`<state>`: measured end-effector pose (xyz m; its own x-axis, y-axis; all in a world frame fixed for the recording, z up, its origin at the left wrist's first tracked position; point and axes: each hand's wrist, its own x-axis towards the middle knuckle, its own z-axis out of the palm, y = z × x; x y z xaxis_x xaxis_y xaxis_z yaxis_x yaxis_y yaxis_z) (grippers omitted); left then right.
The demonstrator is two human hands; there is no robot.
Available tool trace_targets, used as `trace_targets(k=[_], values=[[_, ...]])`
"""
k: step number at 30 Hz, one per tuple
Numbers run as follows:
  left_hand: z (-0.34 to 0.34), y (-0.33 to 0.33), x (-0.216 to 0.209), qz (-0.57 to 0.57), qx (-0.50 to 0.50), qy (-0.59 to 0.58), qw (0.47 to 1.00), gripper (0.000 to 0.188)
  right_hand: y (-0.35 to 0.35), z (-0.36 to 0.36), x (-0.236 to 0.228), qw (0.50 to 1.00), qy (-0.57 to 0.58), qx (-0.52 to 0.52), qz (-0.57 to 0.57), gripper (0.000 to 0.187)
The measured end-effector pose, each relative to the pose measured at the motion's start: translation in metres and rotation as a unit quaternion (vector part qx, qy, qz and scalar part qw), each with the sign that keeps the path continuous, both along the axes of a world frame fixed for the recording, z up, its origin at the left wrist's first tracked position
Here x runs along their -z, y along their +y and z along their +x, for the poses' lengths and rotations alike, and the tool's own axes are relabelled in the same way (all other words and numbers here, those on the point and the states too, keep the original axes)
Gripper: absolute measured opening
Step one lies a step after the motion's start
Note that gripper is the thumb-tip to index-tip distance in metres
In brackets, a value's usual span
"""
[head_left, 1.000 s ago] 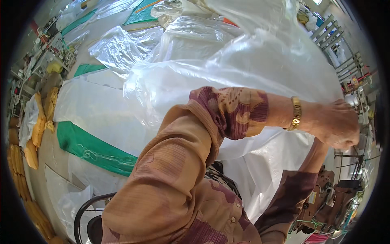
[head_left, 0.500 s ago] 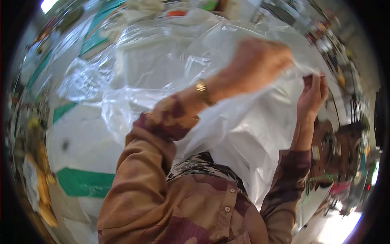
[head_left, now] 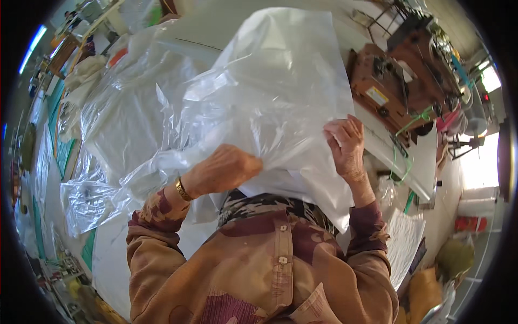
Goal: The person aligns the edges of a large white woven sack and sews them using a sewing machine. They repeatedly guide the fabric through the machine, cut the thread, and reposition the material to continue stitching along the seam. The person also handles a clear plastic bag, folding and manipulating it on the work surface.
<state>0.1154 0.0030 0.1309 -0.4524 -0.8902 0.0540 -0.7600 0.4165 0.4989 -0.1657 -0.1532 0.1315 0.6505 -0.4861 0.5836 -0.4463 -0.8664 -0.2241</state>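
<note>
A large sheet of clear plastic film (head_left: 280, 81) spreads out in front of me, wrinkled and shiny. Whether it is a single layer or a bag, I cannot tell. My left hand (head_left: 225, 168), a gold watch band at its wrist, pinches a gathered part of the film near my waist, and creases fan out from its fingertips. At the film's right edge, my right hand (head_left: 347, 147) has its fingers curled on the plastic and grips it. The lower part of the film hangs between my hands against my body.
More clear film (head_left: 135, 102) lies heaped to the left over the pale table (head_left: 210, 35). Brown machine housings (head_left: 380, 81) stand at the right, with green cord (head_left: 415, 120) beside them. A silvery sheet (head_left: 402, 243) lies at lower right.
My left hand has come down and left from beside the right hand, now gripping film near my waist. My view has turned right, bringing the brown machines further in.
</note>
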Motion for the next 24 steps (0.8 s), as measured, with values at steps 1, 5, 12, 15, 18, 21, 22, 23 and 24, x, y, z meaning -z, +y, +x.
trace_targets(k=[1,5,12,15,18,21,22,23,24], values=[[-0.01,0.002,0.002,0.025,0.029,0.017,0.999,0.017,0.009,-0.007,0.008,1.0,-0.006,0.006,0.024,0.015],[-0.042,0.001,-0.014,0.033,0.075,0.084,0.993,0.023,0.038,-0.025,0.026,0.997,-0.026,0.009,0.077,0.015],[-0.08,-0.024,-0.016,-0.021,-0.053,0.251,0.966,0.019,0.069,-0.038,0.037,0.999,-0.04,-0.013,0.033,0.027],[-0.095,-0.029,-0.009,0.004,-0.112,0.297,0.948,0.02,0.08,-0.041,0.039,0.998,-0.028,-0.027,0.043,0.032],[-0.111,-0.038,-0.004,-0.031,-0.134,0.289,0.947,0.018,0.086,-0.039,0.055,0.998,-0.032,-0.048,0.027,0.031],[-0.122,-0.053,-0.002,-0.077,-0.105,0.179,0.975,0.018,0.091,-0.038,0.062,0.998,-0.016,-0.06,0.022,0.028],[-0.122,-0.059,-0.001,-0.075,-0.095,0.117,0.986,0.019,0.093,-0.035,0.063,0.998,-0.016,-0.061,0.014,0.028],[-0.124,-0.064,0.001,-0.074,-0.085,0.058,0.992,0.021,0.094,-0.033,0.064,0.998,-0.012,-0.064,0.004,0.028],[-0.126,-0.07,0.005,-0.068,-0.09,0.015,0.993,0.023,0.095,-0.032,0.062,0.998,0.004,-0.064,0.018,0.029]])
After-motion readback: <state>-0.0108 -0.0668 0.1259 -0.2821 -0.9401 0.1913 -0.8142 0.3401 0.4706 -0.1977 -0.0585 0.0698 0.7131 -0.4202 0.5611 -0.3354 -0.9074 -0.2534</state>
